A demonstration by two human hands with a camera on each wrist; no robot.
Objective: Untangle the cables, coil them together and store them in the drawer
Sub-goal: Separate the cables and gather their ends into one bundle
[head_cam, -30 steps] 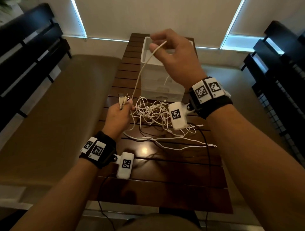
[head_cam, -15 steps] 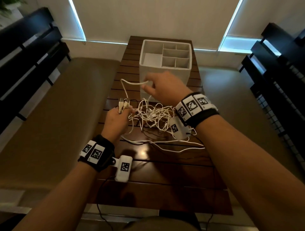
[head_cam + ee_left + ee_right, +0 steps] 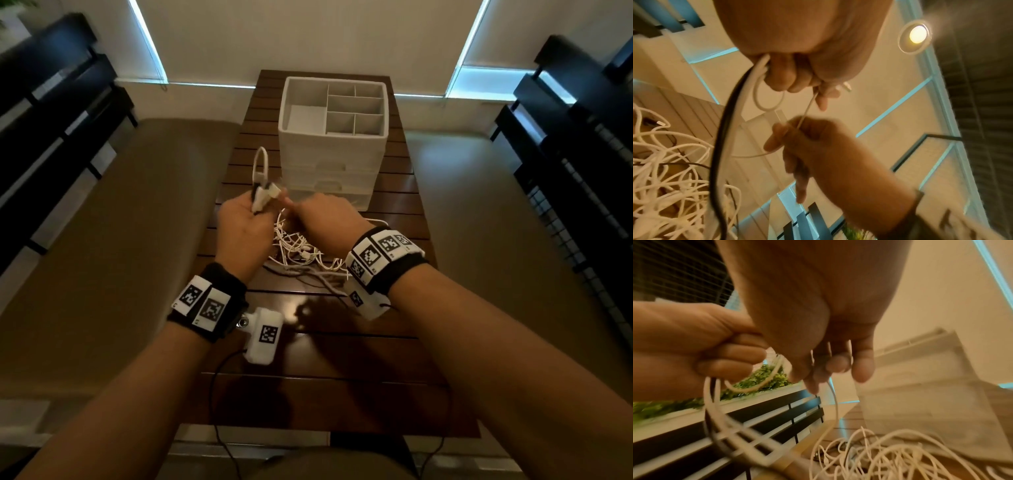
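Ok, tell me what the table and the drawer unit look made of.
Table: dark brown wood slats by the look, glossy finish; a lamp glare shows on them. Drawer unit: probably white plastic, matte, with thin moulded dividers on top; painted wood cannot be excluded.

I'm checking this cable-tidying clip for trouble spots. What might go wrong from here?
1. The right hand pinches a thin white cable that leads into the tangled pile; pulling may tighten knots.
2. The left hand grips several cable ends; one may slip out.
3. The drawers look closed.
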